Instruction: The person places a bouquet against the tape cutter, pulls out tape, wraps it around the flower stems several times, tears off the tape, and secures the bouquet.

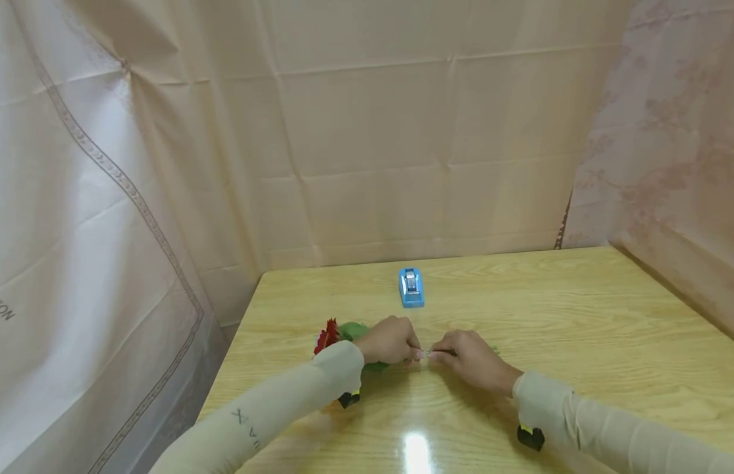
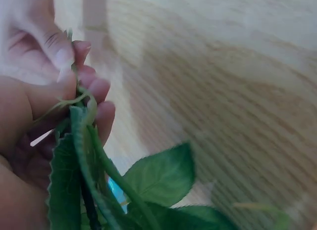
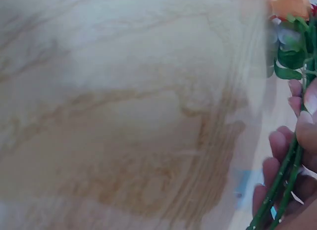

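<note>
A small bunch of flowers with green stems (image 3: 282, 183) is held between both hands over the table. My left hand (image 1: 388, 340) pinches the stems just below the leaves (image 2: 163, 175). Close beside it, my right hand (image 1: 472, 359) grips the stems lower down, thumb against curled fingers; in the right wrist view two stems run across that hand. A red flower head (image 1: 328, 336) shows left of my left wrist. In the right wrist view an orange flower (image 3: 290, 5) appears at the top. The left forearm hides part of the bunch.
On the wooden table (image 1: 580, 309), beyond the hands, stands a small blue device (image 1: 411, 288) with a metal-looking part on top. Hanging beige cloth (image 1: 367, 145) closes off the back and both sides of the table.
</note>
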The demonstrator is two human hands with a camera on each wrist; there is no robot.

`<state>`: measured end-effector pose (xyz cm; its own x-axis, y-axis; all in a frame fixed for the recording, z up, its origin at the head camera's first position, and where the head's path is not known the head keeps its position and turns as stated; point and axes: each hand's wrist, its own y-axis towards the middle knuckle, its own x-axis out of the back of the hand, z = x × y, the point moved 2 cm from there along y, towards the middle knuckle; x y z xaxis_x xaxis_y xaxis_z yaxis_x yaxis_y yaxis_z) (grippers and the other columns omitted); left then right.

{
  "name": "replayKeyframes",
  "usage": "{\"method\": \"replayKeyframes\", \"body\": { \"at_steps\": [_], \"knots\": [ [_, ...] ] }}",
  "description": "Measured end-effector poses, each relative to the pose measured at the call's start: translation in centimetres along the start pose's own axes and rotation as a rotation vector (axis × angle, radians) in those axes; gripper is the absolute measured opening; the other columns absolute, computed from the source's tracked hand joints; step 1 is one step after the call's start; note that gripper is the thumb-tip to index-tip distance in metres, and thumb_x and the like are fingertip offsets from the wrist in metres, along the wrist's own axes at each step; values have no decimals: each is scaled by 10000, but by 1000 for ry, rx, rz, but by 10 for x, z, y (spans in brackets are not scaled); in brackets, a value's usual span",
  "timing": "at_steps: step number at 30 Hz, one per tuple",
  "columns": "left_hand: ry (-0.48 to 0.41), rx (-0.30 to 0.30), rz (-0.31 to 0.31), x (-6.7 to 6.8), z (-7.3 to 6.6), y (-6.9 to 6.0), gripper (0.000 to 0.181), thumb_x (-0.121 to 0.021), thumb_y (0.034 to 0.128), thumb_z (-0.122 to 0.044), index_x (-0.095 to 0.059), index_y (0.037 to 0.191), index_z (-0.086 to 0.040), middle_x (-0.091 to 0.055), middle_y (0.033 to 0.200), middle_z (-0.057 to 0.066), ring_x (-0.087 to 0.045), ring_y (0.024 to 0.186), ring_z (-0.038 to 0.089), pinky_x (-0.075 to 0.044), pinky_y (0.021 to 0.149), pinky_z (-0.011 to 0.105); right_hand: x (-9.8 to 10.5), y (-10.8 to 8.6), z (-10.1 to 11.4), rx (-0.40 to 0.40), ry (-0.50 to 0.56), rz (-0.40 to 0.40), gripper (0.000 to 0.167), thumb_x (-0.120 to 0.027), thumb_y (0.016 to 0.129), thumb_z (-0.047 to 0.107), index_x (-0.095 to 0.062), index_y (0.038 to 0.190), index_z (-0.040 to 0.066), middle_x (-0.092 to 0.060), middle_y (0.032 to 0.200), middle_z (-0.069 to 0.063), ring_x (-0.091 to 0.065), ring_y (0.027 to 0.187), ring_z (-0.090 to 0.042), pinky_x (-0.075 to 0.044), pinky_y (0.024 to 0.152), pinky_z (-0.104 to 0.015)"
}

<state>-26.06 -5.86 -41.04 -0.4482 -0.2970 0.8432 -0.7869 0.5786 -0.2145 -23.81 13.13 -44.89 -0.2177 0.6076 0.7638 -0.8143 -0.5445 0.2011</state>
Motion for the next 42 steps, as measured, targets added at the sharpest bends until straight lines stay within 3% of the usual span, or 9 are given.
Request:
{"method": "replayKeyframes", "body": {
  "at_steps": [8, 13, 18, 22, 27, 30, 37, 38, 42],
  "knots": [
    [167, -111, -120, -9, -3, -1, 131, -729, 975, -182, -841, 965, -115, -763, 772, -64, -515, 490, -18, -469, 569, 141, 6, 2, -3, -47, 59, 100, 224, -633, 1030, 210, -799, 1067, 65, -770, 1032, -21, -711, 958, -193, -577, 782, -335],
    [324, -166, -184, -12, -3, -1, 118, -739, 969, -227, -845, 972, -176, -776, 882, -98, -564, 604, -51, -500, 820, 234, 7, 5, -5, -95, 78, 150, 231, -632, 1030, 218, -801, 1046, 61, -770, 964, -4, -696, 862, -146, -568, 736, -331],
    [441, -179, -208, -16, -3, 1, 112, -741, 967, -275, -844, 978, -232, -770, 942, -133, -645, 802, -14, -448, 919, 363, 6, 4, -6, -125, 88, 145, 214, -650, 1019, 217, -806, 1023, 70, -759, 923, 11, -642, 796, -120, -541, 699, -313],
    [447, -190, -210, -15, -5, 1, 120, -738, 969, -274, -846, 944, -225, -757, 868, -146, -588, 730, -20, -425, 864, 334, 9, 4, -5, -121, 69, 107, 190, -682, 995, 204, -818, 1002, 72, -767, 943, 10, -659, 835, -113, -553, 728, -325],
    [391, -196, -156, -12, -5, 4, 157, -713, 987, -254, -844, 915, -205, -677, 689, -167, -491, 610, 15, -402, 830, 327, 9, 5, -5, -127, 44, 68, 157, -709, 972, 193, -830, 981, 93, -773, 972, 20, -680, 908, -141, -567, 777, -367],
    [334, -180, -107, -9, -1, 8, 177, -687, 1005, -248, -842, 946, -187, -656, 689, -178, -493, 629, 20, -403, 849, 348, 9, 5, -7, -115, 37, 51, 153, -711, 970, 186, -832, 976, 94, -773, 975, 18, -688, 926, -168, -570, 782, -375],
    [176, -124, 69, 4, 2, 20, 381, -624, 1044, -252, -761, 741, -66, -501, 534, -80, -417, 544, 60, -351, 1054, 563, 9, 3, -10, -67, 32, 12, 151, -710, 971, 158, -823, 1005, 64, -763, 952, 19, -687, 892, -154, -562, 750, -302],
    [144, -110, 101, 5, 2, 22, 385, -617, 1047, -246, -752, 742, -55, -474, 532, -72, -391, 524, 63, -388, 1017, 540, 9, 2, -10, -63, 32, 4, 151, -712, 970, 157, -822, 1007, 61, -761, 949, 19, -684, 888, -152, -560, 748, -298],
    [49, -47, 186, 9, 2, 22, 329, -603, 1052, -235, -785, 813, -102, -581, 636, -90, -449, 572, 44, -458, 983, 493, 8, 0, -9, -54, 29, -22, 155, -715, 971, 165, -821, 1007, 58, -757, 954, 18, -684, 893, -157, -562, 758, -307]
  ]
}}
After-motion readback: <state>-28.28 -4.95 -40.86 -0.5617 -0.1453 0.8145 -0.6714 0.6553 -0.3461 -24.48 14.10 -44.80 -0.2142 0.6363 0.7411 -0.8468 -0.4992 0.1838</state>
